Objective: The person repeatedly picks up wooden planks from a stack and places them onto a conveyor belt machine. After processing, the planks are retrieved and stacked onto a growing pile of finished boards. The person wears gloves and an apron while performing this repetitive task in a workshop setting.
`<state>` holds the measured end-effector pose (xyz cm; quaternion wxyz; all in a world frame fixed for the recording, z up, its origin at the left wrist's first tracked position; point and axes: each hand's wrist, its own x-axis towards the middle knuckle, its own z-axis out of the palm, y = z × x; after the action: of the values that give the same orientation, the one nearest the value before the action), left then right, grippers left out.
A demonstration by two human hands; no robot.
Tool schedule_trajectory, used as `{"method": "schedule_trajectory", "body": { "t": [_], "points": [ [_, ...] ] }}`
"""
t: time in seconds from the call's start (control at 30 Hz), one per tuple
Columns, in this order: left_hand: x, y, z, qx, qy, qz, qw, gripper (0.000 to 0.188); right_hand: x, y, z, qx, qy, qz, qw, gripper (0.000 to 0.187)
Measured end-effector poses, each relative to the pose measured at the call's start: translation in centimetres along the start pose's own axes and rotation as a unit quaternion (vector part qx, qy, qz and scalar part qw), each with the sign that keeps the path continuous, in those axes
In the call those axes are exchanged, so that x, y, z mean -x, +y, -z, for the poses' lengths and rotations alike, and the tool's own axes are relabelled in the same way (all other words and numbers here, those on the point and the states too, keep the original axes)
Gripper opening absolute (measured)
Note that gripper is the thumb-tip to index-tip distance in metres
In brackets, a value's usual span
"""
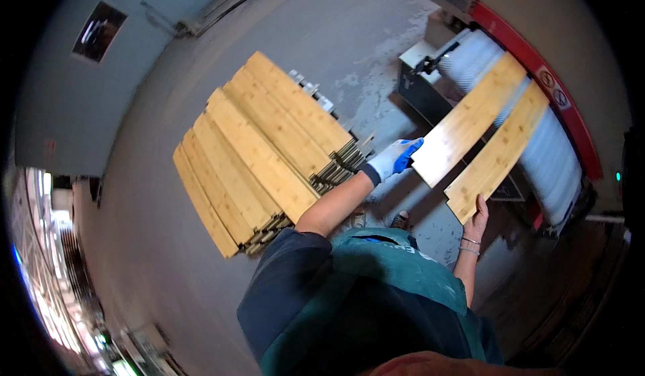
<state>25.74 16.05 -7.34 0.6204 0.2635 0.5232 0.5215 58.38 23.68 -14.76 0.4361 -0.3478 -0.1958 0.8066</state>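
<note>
Two pale wooden boards extend side by side from my hands toward a ribbed, whitish roller bed, with a narrow gap between them. My left hand (396, 159), in a white and blue glove, is closed on the near end of the left board (470, 117), whose surface shines. Bare and with bands at the wrist, my right hand (478, 219) grips the notched near end of the right board (502, 156). The far ends of both boards lie over the roller bed (556, 164), close to a red bar.
Stacked boards (262, 148) stand on the grey floor at my left, their ends uneven. A red bar (537, 74) with warning signs runs across the machine above the rollers. A dark metal box (420, 84) sits at the machine's left side. Long pieces (225, 3) lie along the far wall.
</note>
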Motion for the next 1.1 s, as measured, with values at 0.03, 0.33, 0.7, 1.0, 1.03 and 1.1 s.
{"method": "schedule_trajectory", "body": {
  "t": [0.03,0.33,0.7,1.0,1.03,1.1],
  "points": [
    [-1.0,-2.0,1.1,-0.069,0.001,-0.076,0.995,0.047,-0.5,-0.4,-0.1,-0.002,-0.011,-0.007,1.000,0.041],
    [-2.6,-6.4,2.6,0.406,-0.102,-0.041,0.907,0.032,-4.6,-3.7,1.9,-0.004,-0.031,0.019,0.999,0.065],
    [28.5,-3.7,10.7,-0.069,0.528,-0.081,0.843,0.039,-1.2,15.7,-1.6,0.129,-0.147,-0.420,0.886,0.029],
    [31.3,-13.6,17.0,-0.202,0.616,-0.007,0.762,0.044,3.6,34.4,-24.1,0.692,-0.443,-0.026,0.569,0.063],
    [31.1,-12.6,16.7,-0.177,0.616,0.004,0.767,0.041,3.9,35.0,-24.9,0.709,-0.437,-0.018,0.554,0.068],
    [31.5,-12.9,16.8,-0.147,0.608,0.030,0.779,0.036,5.3,34.3,-27.1,0.733,-0.444,-0.034,0.514,0.072]
  ]
}}
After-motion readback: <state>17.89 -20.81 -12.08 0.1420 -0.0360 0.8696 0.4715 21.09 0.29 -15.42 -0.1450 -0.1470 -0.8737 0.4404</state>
